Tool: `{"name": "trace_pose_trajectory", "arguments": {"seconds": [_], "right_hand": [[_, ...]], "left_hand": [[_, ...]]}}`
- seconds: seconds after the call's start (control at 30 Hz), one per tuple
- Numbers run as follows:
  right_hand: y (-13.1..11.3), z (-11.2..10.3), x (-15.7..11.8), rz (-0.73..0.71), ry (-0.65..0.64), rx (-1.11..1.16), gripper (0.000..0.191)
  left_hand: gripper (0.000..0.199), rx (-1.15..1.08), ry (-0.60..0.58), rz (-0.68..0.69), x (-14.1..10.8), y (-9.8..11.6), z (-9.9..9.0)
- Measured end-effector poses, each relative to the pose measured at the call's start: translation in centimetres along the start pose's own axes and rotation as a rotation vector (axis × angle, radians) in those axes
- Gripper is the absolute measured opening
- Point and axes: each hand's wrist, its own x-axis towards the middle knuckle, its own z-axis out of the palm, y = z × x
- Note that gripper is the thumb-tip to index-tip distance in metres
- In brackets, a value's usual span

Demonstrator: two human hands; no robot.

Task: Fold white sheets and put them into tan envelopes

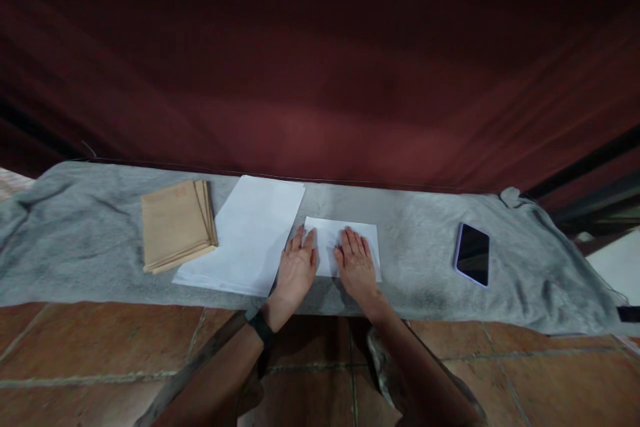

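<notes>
A small white sheet of paper (327, 232), seemingly folded, lies flat on the grey cloth in front of me. My left hand (297, 265) rests at its left edge, fingers stretched out and thumb side toward the paper. On the right half of the sheet, my right hand (357, 263) lies flat with its fingers extended. Neither hand grips anything. Just left of my left hand is a stack of larger white paper sheets (245, 240), slightly fanned at the bottom. Whether the small sheet has several layers I cannot tell.
Brown envelopes (175, 223) are stacked at the left, overlapping the white sheets. A phone in a lilac case (473, 255) lies at the right. The grey cloth (415, 247) covers a long, narrow surface, with a dark red curtain (320, 93) behind and a tiled floor (125, 340) in front.
</notes>
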Motion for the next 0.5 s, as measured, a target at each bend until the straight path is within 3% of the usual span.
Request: {"name": "trace_pose_trajectory", "arguments": {"seconds": [0.23,0.5], "right_hand": [[0.2,0.2,-0.1,-0.023,0.000,-0.022,0.053],[0.5,0.1,-0.1,-0.029,-0.023,-0.017,0.051]], "left_hand": [[0.048,-0.053,-0.072,-0.071,0.5,-0.1,-1.0],[0.055,-0.215,-0.064,-0.063,0.3,-1.4,-0.1]]}}
